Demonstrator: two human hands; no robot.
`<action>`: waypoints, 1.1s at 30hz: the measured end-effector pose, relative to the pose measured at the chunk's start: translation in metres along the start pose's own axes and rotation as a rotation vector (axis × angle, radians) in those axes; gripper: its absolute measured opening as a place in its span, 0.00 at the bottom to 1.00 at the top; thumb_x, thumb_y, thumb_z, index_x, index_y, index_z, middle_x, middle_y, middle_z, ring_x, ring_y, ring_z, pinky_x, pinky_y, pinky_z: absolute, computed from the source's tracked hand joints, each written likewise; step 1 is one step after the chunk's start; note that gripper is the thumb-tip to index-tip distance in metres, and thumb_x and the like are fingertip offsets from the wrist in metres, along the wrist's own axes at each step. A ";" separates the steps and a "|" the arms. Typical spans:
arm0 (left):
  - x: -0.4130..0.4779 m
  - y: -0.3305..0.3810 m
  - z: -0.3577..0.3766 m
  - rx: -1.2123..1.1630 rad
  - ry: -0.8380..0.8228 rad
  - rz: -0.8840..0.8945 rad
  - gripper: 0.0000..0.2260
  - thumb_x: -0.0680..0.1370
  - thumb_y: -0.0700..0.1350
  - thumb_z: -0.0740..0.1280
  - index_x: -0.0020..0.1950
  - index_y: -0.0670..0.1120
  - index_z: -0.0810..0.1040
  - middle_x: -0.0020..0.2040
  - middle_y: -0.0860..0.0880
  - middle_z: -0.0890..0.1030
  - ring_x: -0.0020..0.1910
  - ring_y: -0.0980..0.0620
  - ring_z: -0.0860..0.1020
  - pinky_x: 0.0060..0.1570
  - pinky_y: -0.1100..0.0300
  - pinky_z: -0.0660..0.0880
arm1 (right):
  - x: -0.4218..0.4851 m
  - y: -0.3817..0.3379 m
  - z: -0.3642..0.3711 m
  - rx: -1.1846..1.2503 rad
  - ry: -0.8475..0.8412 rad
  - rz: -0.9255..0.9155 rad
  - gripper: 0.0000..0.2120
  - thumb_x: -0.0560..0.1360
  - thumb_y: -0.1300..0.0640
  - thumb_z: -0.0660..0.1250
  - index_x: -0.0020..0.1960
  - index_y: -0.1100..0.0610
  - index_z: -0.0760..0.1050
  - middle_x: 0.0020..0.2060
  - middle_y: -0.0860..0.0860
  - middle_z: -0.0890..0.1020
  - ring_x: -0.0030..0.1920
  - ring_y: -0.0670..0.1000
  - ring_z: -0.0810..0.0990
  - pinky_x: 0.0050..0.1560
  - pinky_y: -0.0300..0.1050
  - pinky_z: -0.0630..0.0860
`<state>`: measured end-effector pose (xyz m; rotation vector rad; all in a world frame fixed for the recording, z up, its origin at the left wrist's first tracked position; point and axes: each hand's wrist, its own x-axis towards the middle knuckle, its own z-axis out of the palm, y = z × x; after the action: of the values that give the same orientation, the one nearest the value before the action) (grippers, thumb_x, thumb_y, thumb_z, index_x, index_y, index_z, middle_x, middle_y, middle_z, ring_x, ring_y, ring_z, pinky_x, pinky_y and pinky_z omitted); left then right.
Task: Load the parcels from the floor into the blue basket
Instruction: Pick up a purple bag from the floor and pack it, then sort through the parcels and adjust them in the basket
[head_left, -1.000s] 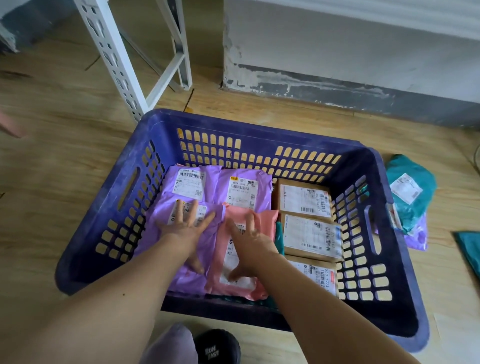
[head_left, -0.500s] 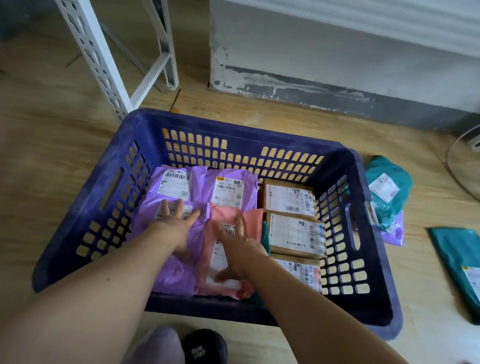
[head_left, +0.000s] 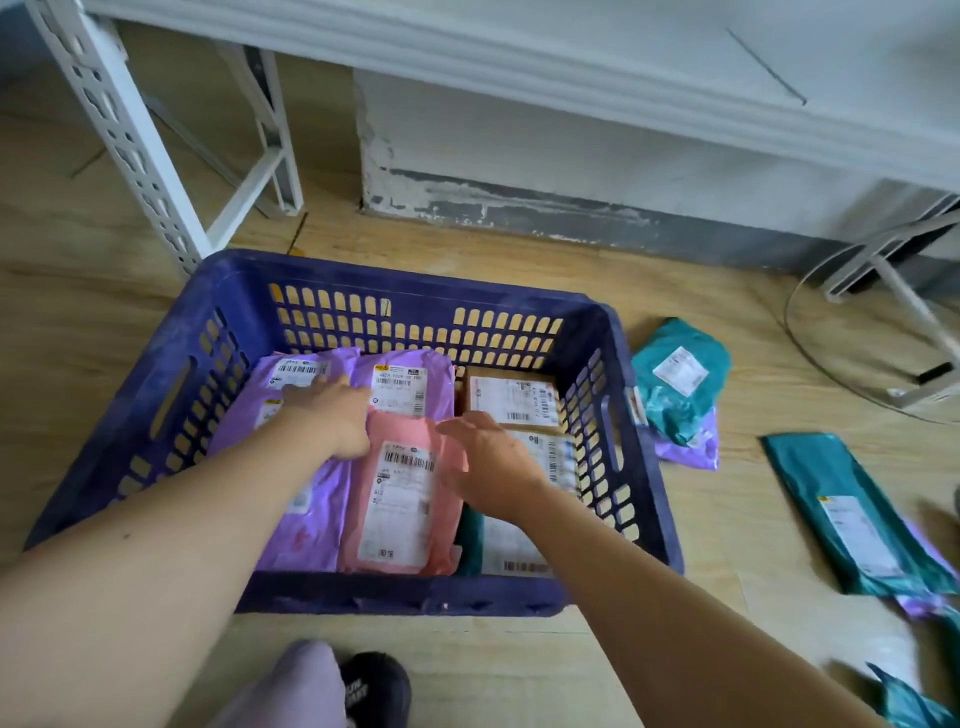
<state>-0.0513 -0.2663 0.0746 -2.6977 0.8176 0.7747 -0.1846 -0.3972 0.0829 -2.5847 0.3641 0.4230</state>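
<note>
Now | left hand (head_left: 332, 410), right hand (head_left: 488, 462): grip wide, empty | teal parcel (head_left: 680, 379): likely soft, light, slick; pinch an edge.

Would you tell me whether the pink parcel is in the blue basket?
In: the pink parcel lies label-up inside the blue basket, below its rim.

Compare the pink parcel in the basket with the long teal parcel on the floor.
The pink parcel lies inside the blue basket; the long teal parcel lies outside on the floor. The teal one looks narrower and longer than the pink one. Both are flat mailers, white labels up.
</note>
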 end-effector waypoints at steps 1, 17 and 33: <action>-0.003 0.011 -0.008 0.015 0.057 0.021 0.26 0.74 0.50 0.66 0.70 0.48 0.65 0.70 0.44 0.65 0.71 0.42 0.63 0.67 0.41 0.64 | -0.005 0.002 -0.006 0.024 0.035 0.007 0.23 0.77 0.55 0.64 0.71 0.50 0.65 0.69 0.51 0.66 0.62 0.53 0.75 0.61 0.43 0.72; -0.050 0.195 -0.068 -0.133 0.487 0.533 0.16 0.77 0.46 0.63 0.65 0.50 0.73 0.64 0.48 0.73 0.60 0.47 0.74 0.53 0.53 0.72 | -0.118 0.094 -0.065 0.226 0.401 0.235 0.19 0.72 0.63 0.66 0.62 0.53 0.77 0.61 0.52 0.76 0.55 0.54 0.77 0.57 0.44 0.73; -0.106 0.334 -0.072 -0.238 0.442 0.717 0.15 0.75 0.44 0.63 0.60 0.52 0.76 0.65 0.48 0.74 0.61 0.45 0.73 0.54 0.57 0.69 | -0.249 0.192 -0.099 0.229 0.560 0.569 0.12 0.73 0.59 0.65 0.55 0.52 0.80 0.55 0.47 0.81 0.53 0.51 0.78 0.50 0.36 0.67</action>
<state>-0.2853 -0.5179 0.1747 -2.8134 1.9734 0.3931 -0.4536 -0.5649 0.1731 -2.2984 1.2734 -0.1700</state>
